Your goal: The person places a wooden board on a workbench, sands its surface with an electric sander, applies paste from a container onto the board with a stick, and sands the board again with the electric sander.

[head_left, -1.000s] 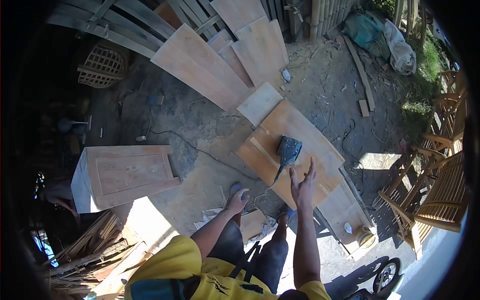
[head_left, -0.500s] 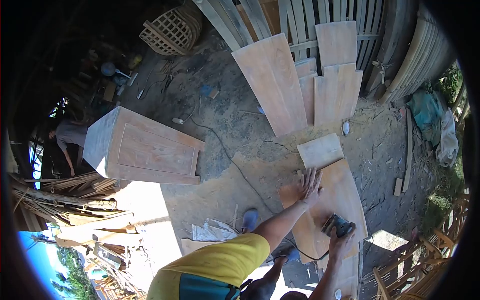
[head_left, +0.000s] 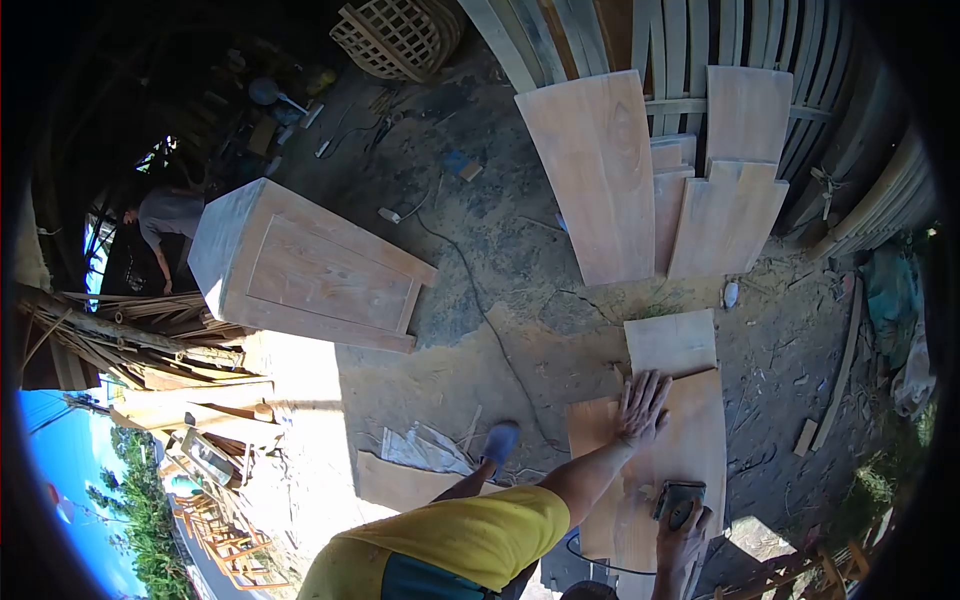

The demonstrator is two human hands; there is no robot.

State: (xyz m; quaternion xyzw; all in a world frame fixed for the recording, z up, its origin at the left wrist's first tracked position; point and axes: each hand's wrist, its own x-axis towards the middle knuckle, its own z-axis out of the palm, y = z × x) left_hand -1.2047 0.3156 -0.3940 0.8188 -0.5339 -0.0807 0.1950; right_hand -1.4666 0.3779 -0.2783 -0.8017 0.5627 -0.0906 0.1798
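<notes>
The right hand (head_left: 682, 543) has its grip grasping the dark sander (head_left: 680, 495) upon the wooden board (head_left: 692, 432), at five o'clock from the left hand (head_left: 642, 405), whose grip is released, palm lying on this board.

At half past four, the right hand (head_left: 684, 546) partly hides the sander (head_left: 676, 494); past eleven, the top edge crops a basket (head_left: 392, 42).

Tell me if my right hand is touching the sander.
Touching. The head view shows it: your right hand curls over the near end of the sander, fingers against its body with no gap visible.
</notes>
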